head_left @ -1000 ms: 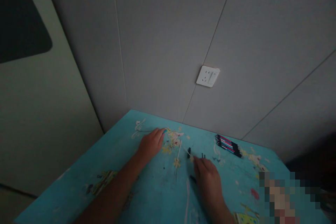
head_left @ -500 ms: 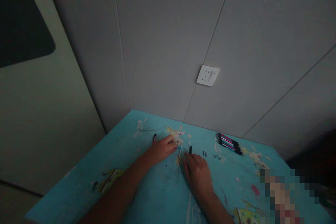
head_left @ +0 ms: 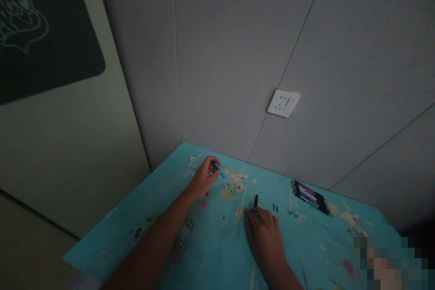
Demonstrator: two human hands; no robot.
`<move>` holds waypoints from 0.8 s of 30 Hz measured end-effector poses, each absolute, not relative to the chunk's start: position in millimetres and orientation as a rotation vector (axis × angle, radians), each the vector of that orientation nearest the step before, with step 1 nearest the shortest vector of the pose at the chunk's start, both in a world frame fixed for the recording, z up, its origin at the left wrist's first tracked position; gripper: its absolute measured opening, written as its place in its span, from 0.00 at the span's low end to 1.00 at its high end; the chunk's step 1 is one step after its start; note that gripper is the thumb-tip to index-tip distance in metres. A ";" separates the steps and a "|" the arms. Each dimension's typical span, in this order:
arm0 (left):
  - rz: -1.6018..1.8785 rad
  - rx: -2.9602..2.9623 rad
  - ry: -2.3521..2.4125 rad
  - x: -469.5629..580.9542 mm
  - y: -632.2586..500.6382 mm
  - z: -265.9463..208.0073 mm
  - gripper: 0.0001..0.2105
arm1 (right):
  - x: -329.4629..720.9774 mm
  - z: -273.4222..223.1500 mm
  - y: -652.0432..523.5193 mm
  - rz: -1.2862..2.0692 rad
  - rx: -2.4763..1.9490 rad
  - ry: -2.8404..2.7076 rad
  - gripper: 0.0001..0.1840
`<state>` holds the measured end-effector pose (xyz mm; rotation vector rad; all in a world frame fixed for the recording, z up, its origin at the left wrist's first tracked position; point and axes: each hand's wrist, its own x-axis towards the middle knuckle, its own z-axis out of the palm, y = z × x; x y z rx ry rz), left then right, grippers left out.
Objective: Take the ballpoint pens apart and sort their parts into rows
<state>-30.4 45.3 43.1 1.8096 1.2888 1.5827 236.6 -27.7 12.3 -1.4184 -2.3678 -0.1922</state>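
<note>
My left hand (head_left: 205,176) is raised a little over the far left part of the table, its fingers pinched on a small teal pen part (head_left: 219,171). A dark piece shows beside that part at the fingertips, and a pinkish bit shows under the hand. My right hand (head_left: 267,231) rests on the tabletop with its fingers curled over the near end of a black pen part (head_left: 256,200). A thin pale rod (head_left: 254,194) lies by that black part, and another thin rod (head_left: 244,197) lies left of it. Two small black pieces (head_left: 275,208) lie right of the fingers.
A row of several dark pens (head_left: 311,197) with pink and blue stripes lies at the back right. The blue patterned table (head_left: 210,253) meets a grey wall (head_left: 224,54) with a socket (head_left: 284,103). A cabinet (head_left: 61,145) stands at left. The lower right corner is pixelated.
My left hand has moved up and away to the far left, carrying the teal part from beside the rods. My right hand stays in place. The view has shifted left.
</note>
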 end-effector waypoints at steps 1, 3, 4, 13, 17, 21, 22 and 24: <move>1.618 1.758 1.337 -40.0 47.3 43.1 0.10 | 235.6 12.1 -27.9 -0.178 -1.414 -2.367 0.12; 1.609 1.737 1.448 -59.0 51.0 39.8 0.11 | 234.5 10.9 -28.1 -0.150 -1.390 -2.363 0.12; 1.549 1.757 1.517 -67.6 52.4 36.8 0.12 | 234.0 10.1 -28.2 -0.134 -1.371 -2.366 0.12; 1.028 1.975 1.721 -88.1 53.8 15.2 0.10 | 237.0 19.0 -31.4 -0.015 -1.210 -2.385 0.17; 0.915 2.043 1.761 -83.1 52.0 11.5 0.08 | 264.7 28.9 -32.4 0.179 -1.289 -2.328 0.13; 0.845 2.105 1.797 -79.6 49.8 9.7 0.08 | 299.3 27.9 -29.8 0.380 -1.351 -2.313 0.09; 0.831 2.116 1.801 -79.0 49.3 9.7 0.09 | 305.9 26.3 -29.0 0.414 -1.356 -2.316 0.10; 0.796 2.144 1.813 -78.0 48.9 10.1 0.12 | 314.7 23.8 -28.0 0.475 -1.352 -2.331 0.13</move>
